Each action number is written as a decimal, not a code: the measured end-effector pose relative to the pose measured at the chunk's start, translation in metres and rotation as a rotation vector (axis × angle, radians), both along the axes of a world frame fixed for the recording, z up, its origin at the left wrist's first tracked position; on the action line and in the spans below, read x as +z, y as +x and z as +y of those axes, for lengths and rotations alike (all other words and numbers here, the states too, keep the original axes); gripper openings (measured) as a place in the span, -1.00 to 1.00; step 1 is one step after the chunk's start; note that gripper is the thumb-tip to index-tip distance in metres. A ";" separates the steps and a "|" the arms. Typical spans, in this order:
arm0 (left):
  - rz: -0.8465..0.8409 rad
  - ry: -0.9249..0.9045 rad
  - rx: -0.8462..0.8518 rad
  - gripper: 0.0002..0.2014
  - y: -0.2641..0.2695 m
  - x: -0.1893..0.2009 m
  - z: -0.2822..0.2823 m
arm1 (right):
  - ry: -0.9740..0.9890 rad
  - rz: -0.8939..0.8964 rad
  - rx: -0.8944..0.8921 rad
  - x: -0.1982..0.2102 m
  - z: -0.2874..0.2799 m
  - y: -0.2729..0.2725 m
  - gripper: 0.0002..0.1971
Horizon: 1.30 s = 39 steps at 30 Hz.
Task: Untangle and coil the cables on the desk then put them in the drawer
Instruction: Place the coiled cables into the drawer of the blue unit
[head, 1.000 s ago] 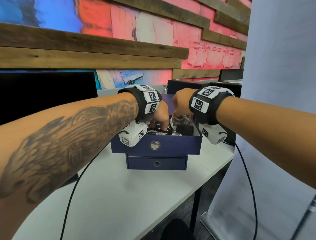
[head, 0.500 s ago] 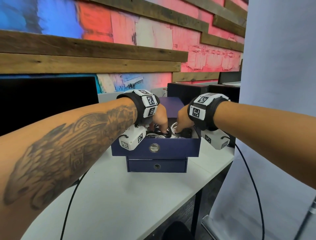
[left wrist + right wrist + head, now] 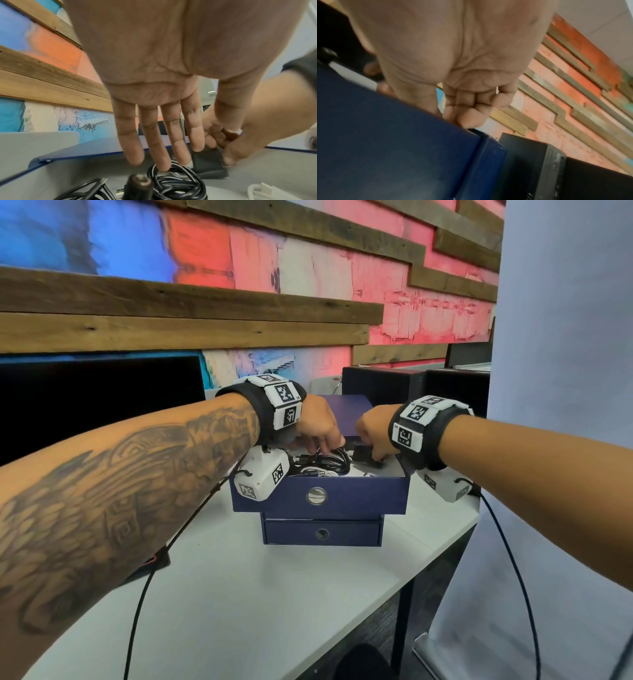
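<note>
Wall (image 3: pixel 308 268): rough wooden planks between painted panels, blue, red, white. Desk (image 3: pixel 239 594): flat matte white top, dark leg at its right edge. Monitor (image 3: pixel 96 405) at left, black and blank, cut off by the frame. Drawer unit (image 3: pixel 322 532): small navy box, smooth card-like skin, round metal pulls; top drawer (image 3: pixel 359 498) pulled out, pale grey inside, lower one closed. Left forearm carries a dark tattoo; both wrists wear black bands with white coded tags. Left hand (image 3: pixel 154 94) over the drawer, palm down, fingers (image 3: pixel 163 142) straight and spread, gripping nothing, tips at or just above the black cable (image 3: pixel 329 462); contact unclear. That cable is glossy, round, wound into a loose coil lying in the drawer. Right hand (image 3: pixel 375 431) curled around a black block (image 3: pixel 210 165), matte, boxy, resting on the drawer floor beside the coil. White cable (image 3: pixel 262 190) at the drawer's right, mostly cut off. A blurred barrel plug (image 3: pixel 139 185) sits close to the left wrist lens. Right wrist view: curled fingers above the drawer's navy side, block hidden, all smeared.
</note>
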<state>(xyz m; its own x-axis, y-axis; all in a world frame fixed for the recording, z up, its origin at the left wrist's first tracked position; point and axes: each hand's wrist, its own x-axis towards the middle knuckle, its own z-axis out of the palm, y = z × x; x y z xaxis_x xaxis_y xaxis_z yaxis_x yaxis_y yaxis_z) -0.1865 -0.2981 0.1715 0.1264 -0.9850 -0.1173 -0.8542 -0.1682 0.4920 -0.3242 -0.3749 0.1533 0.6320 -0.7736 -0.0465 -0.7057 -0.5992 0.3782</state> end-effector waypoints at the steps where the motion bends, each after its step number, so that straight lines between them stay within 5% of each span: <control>1: -0.012 -0.008 -0.025 -0.77 0.002 0.002 0.001 | -0.012 0.000 0.007 -0.001 0.000 -0.001 -0.70; 5: -0.211 -0.003 -0.110 -0.54 0.009 0.012 0.016 | 0.074 -0.065 0.005 0.004 0.005 -0.003 -0.73; 8: -0.435 0.051 -0.167 -0.13 0.017 0.011 0.028 | 0.132 -0.263 0.071 0.015 0.019 -0.007 -0.59; 12: -0.539 0.082 -0.199 0.16 0.030 -0.003 0.034 | 0.333 -0.298 0.123 0.018 0.040 -0.008 -0.53; 18: -0.598 0.059 -0.041 0.36 0.045 -0.009 0.031 | 0.305 -0.271 0.098 0.017 0.041 -0.003 0.06; 23: -0.494 0.001 0.038 0.20 0.069 -0.029 0.015 | 0.239 -0.304 0.009 0.007 0.022 0.001 0.08; 30: -0.566 -0.184 0.083 -0.29 0.075 -0.041 -0.008 | 0.096 -0.278 0.032 -0.011 -0.006 0.012 -0.34; 39: -0.566 -0.342 0.004 -0.52 0.077 -0.051 -0.014 | -0.002 -0.221 0.032 -0.013 -0.028 0.022 -0.42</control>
<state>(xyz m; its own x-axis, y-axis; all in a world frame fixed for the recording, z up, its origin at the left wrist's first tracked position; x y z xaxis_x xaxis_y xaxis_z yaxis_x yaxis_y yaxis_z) -0.1094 -0.3123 0.1210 0.0808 -0.9544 0.2874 -0.9962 -0.0864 -0.0066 -0.3023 -0.4027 0.1398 0.6506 -0.7532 0.0969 -0.7523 -0.6218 0.2179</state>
